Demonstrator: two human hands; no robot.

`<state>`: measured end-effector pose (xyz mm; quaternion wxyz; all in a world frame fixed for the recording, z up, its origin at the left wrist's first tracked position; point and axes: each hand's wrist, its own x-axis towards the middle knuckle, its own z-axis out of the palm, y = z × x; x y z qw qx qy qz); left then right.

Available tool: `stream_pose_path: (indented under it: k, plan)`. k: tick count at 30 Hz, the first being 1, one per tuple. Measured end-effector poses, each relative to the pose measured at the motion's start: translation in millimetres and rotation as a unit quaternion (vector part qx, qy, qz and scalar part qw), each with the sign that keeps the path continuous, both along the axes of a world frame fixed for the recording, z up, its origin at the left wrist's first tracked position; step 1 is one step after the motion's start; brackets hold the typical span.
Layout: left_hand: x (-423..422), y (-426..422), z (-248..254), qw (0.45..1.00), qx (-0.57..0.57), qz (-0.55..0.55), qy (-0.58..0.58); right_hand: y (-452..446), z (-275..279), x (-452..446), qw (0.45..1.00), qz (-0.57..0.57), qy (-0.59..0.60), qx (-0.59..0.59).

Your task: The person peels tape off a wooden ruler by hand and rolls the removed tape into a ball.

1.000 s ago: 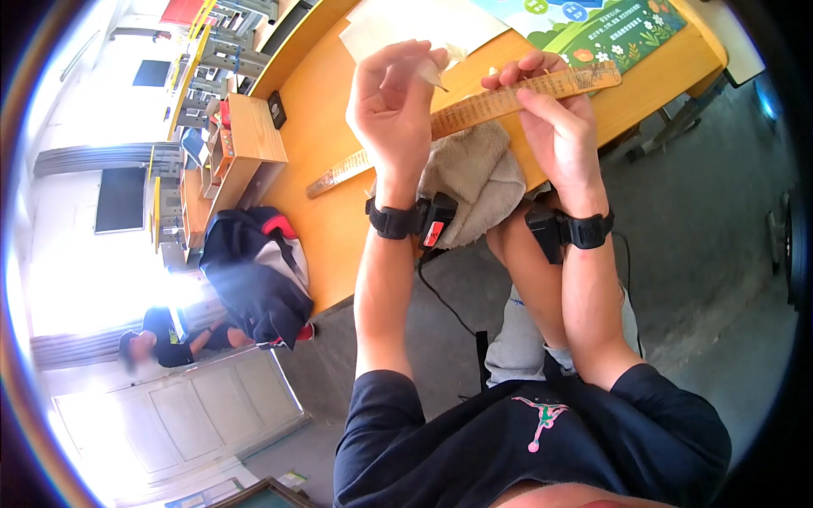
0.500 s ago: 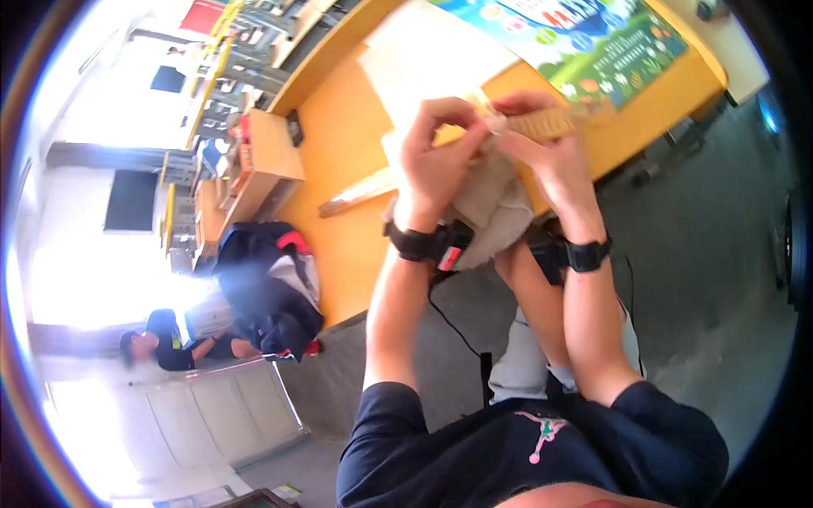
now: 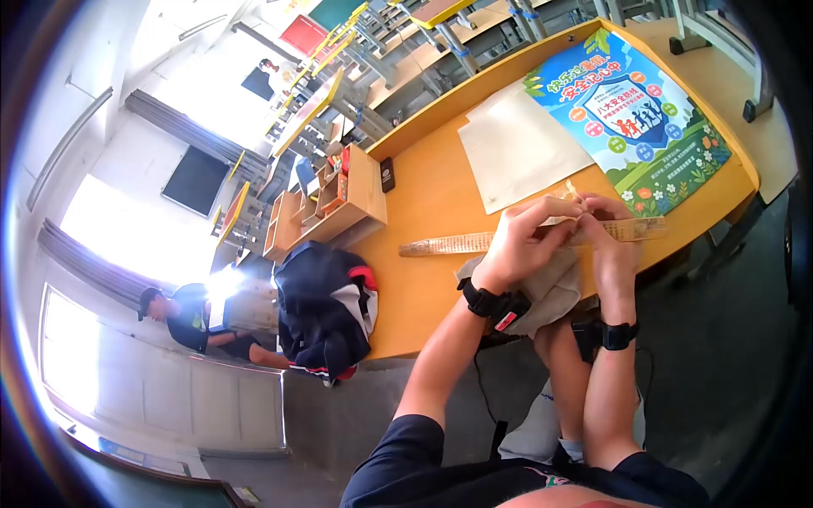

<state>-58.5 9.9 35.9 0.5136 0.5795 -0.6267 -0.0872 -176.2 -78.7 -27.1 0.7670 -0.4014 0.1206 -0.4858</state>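
My left hand (image 3: 523, 241) and my right hand (image 3: 611, 247) meet over the table's near side, fingers and thumbs pinched together. A small pale thin piece (image 3: 573, 191) sticks up from between the fingertips; its kind does not show. A long narrow tan strip (image 3: 445, 245) with rows of dark marks runs behind both hands, its shiny ends showing on either side. Whether the fingers grip this strip is hidden. Just below the hands, a crumpled beige cloth (image 3: 555, 296) hangs at the table edge.
On the yellow-orange table (image 3: 423, 292) lie a pale sheet (image 3: 517, 144), a colourful poster (image 3: 635, 118) and a black phone-like object (image 3: 387, 174). A wooden organizer (image 3: 339, 203) and a dark jacket (image 3: 322, 296) are at the left. A seated person (image 3: 188, 317) is beyond the jacket.
The camera view has shifted, so the table and hands appear lower and farther right, with more of the room visible. My hands stay pinched together over the strip.
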Motion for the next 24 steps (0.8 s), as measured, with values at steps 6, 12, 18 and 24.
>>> stream_pose_path:
  k: [6,12,18,24]
  plan:
    - [2.5,-2.6,0.8,1.0,-0.019,-0.006,-0.015,-0.3,-4.4,1.4,1.0,-0.003,-0.023,0.015]
    - [-5.8,0.5,4.9,1.0,-0.009,0.018,-0.003,-0.8,-8.9,7.2,0.999,-0.019,-0.036,0.029]
    - [2.3,-3.1,-7.2,0.989,-0.07,0.117,-0.05,1.2,-2.7,2.6,0.996,-0.019,-0.061,0.064]
    - [5.4,-11.1,-0.2,0.983,-0.096,0.132,-0.081,0.2,-3.6,2.0,0.993,0.009,-0.082,0.08]
